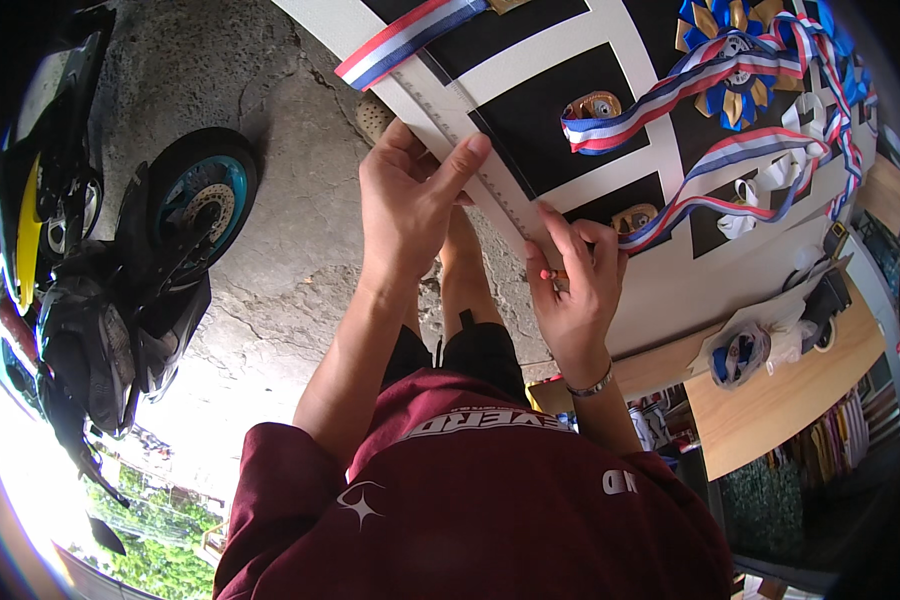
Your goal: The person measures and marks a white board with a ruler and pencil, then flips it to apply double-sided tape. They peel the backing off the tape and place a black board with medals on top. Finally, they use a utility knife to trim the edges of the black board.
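A clear ruler [510, 192] lies slantwise along the near edge of a white board [610, 22] that carries black rectangles. My left hand [402, 200] is closed at the board's edge, thumb pressed on top of the ruler and fingers partly hidden beneath. At the ruler's lower right end, my right hand [578, 285] pinches it between forefinger and thumb. A small red-orange tip shows between the right-hand fingers; its kind cannot be made out. Just above my left hand, a red, white and blue ribbon [400, 45] crosses the ruler's upper end.
Two medals [592, 106] on striped ribbons [700, 72] lie on the board, near a blue and gold rosette [735, 60]. To the right, a wooden surface [770, 415] holds a clear plastic bag [738, 355]. A motorcycle [120, 290] stands left on the cracked concrete floor [290, 170].
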`<state>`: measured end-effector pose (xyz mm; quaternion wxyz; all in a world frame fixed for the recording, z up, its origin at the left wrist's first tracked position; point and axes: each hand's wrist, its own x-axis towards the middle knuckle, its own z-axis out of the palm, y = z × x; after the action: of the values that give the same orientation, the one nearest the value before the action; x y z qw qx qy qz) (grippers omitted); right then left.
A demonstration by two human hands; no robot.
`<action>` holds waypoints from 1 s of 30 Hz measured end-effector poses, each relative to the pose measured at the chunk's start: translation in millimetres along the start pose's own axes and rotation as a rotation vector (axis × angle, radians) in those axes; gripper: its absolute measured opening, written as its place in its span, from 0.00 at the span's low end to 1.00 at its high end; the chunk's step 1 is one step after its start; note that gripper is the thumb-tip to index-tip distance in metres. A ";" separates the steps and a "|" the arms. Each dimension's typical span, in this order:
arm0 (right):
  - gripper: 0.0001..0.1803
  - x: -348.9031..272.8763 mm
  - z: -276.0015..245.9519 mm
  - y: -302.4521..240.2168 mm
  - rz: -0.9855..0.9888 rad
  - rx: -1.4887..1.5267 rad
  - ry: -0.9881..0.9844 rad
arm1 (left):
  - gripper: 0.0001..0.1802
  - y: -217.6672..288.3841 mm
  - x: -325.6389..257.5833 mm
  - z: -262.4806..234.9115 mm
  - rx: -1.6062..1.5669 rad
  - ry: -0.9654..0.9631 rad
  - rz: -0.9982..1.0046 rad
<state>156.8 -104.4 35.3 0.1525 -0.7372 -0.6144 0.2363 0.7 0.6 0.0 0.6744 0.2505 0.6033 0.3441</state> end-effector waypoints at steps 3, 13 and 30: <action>0.29 -0.9 0.6 2.2 -0.013 -0.003 0.004 | 0.16 0.6 -0.3 0.0 0.012 0.001 -0.004; 0.30 -1.4 -1.2 2.7 -0.015 0.005 -0.017 | 0.16 -0.5 -1.0 0.7 0.036 0.009 0.026; 0.24 19.0 -61.1 -10.5 -0.199 0.365 0.138 | 0.17 -1.9 -0.2 2.1 0.028 0.020 0.028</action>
<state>183.3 -79.6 89.1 0.3479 -0.6475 -0.6191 0.2765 3.0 -0.6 -1.0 0.6599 0.2648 0.6113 0.3475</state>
